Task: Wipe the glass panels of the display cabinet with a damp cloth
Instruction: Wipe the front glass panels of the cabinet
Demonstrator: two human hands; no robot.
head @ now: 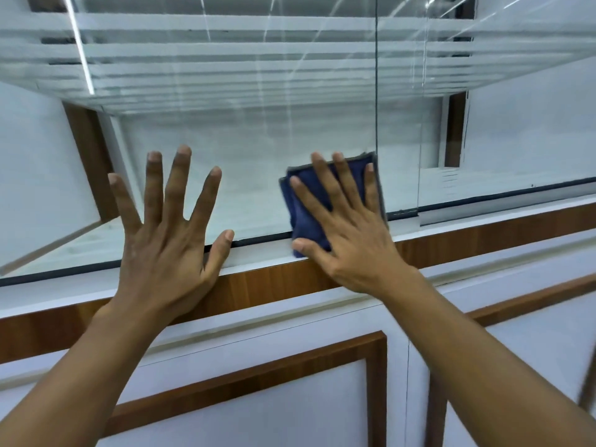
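Note:
A folded dark blue cloth (304,217) lies flat against the lower part of the left glass panel (258,150) of the display cabinet, close to that panel's right edge. My right hand (348,227) presses the cloth onto the glass with straight, spread fingers. My left hand (167,227) lies flat on the same panel further left, fingers spread, thumb near the bottom rail. A second glass panel (500,140) stands to the right, behind a vertical seam.
Inside the cabinet hang several glass shelves (225,59). Below the glass runs a white and wood-grain ledge (274,282). Under it are white cabinet doors with wood trim (258,382). A wooden post (90,156) stands inside at left.

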